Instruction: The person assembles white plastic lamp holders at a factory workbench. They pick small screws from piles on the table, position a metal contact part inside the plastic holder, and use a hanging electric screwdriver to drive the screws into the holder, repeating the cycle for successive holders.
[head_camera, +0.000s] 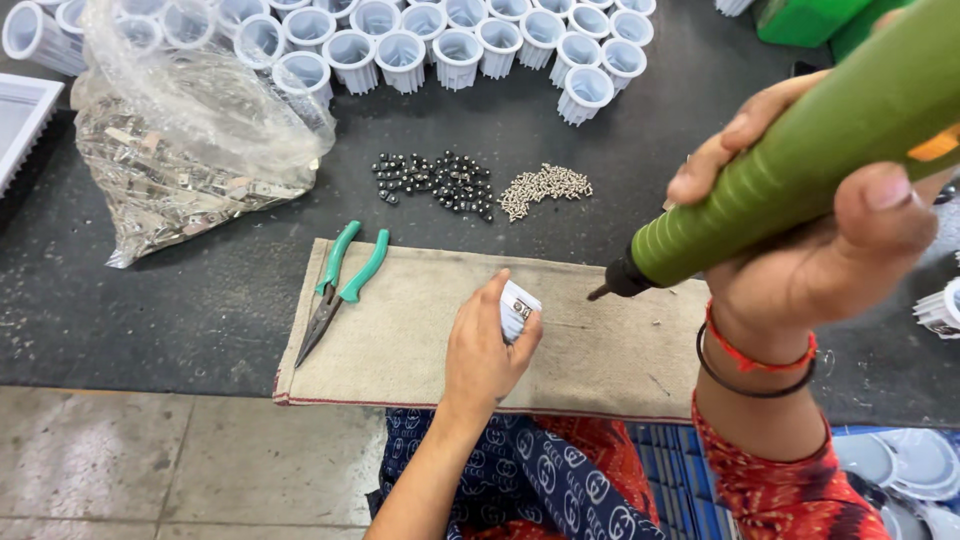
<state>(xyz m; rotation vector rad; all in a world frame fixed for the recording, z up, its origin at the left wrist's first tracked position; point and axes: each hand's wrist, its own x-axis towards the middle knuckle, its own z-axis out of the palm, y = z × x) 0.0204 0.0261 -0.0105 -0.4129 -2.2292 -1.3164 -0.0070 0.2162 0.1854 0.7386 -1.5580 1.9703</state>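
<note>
Slippage is the main worry here: the left hand (483, 350) is closed around a small white ribbed housing (518, 309), pinning it on the beige cloth mat (600, 350) near the mat's middle, while the right hand (800, 215) is wrapped fully around a green electric screwdriver (790, 160) whose dark tip hangs in the air just to the right of the housing, not touching it. If the bit meets the part off-centre, it could skid off toward the left fingers, which sit close beside the spot. The cloth may also slide on the dark tabletop (150, 300) under pressure, since nothing visibly anchors it. The piles of dark screws (440, 182) and pale screws (545, 188) lie loose beyond the mat, so a sweep of the driver's body could scatter them. The green-handled pliers (340, 285) rest at the mat's left edge, and the clear plastic bag of metal parts (190, 150) slumps against the rows of white housings (430, 40), where a nudge could tip it.
</note>
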